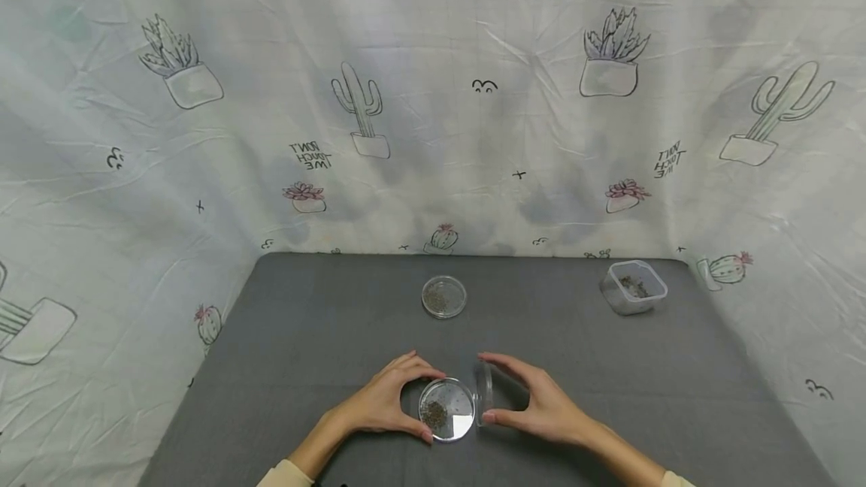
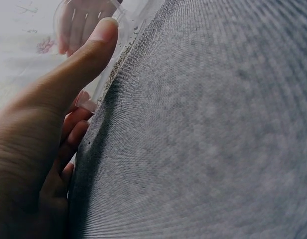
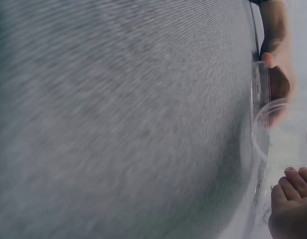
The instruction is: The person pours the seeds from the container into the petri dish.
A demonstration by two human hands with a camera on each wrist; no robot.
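A clear petri dish (image 1: 446,409) with a small heap of dark seeds lies on the grey table (image 1: 304,337) near the front edge. My left hand (image 1: 425,404) curls its thumb and fingers round the dish's left rim. The left wrist view shows the thumb (image 2: 93,45) against the dish's edge (image 2: 118,55). My right hand (image 1: 492,389) grips the clear lid (image 1: 483,394), stood on edge just right of the dish. In the right wrist view the lid (image 3: 283,129) hangs above my fingertips (image 3: 290,199), with the dish's rim (image 3: 258,89) behind it.
A second lidded petri dish (image 1: 443,297) with seeds lies further back at the table's middle. A small clear plastic tub (image 1: 633,287) holding dark seeds stands at the back right. A cactus-print cloth (image 1: 433,96) hangs round the table on three sides.
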